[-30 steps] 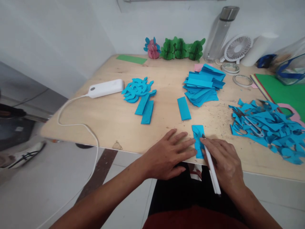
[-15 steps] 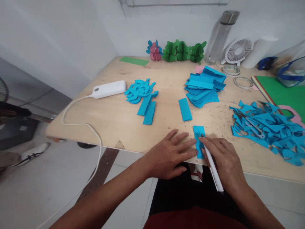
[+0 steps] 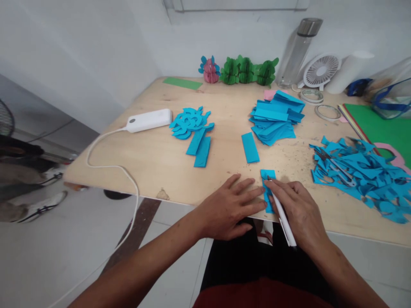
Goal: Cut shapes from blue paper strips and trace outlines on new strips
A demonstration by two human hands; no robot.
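Observation:
A white pen point(image 3: 284, 220) is gripped in my right hand point(image 3: 298, 211), its tip on the upper part of a small blue paper strip point(image 3: 268, 197) at the table's front edge. My left hand point(image 3: 229, 207) lies with fingers spread, its fingertips on the strip's left side. Dark lines show near the strip's top; my right fingers cover part of it. Just beyond lies another blue paper rectangle point(image 3: 250, 147). Farther back is a loose stack of folded blue paper point(image 3: 276, 117). To the left, cut blue shapes point(image 3: 189, 122) lie in a pile beside two blue strips point(image 3: 202, 152).
Blue scraps point(image 3: 369, 175) with scissors point(image 3: 337, 167) among them cover the right side. A white power bank point(image 3: 149, 120) trails a cable on the left. Along the wall stand paper figures point(image 3: 245, 70), a bottle point(image 3: 298, 53) and a small fan point(image 3: 322, 70). Another person's shoe point(image 3: 43, 207) shows at left.
The pen tip has moved up and slightly left across the strip, my right hand shifting with it. My left hand stays put. At the far left, another person's feet have shifted.

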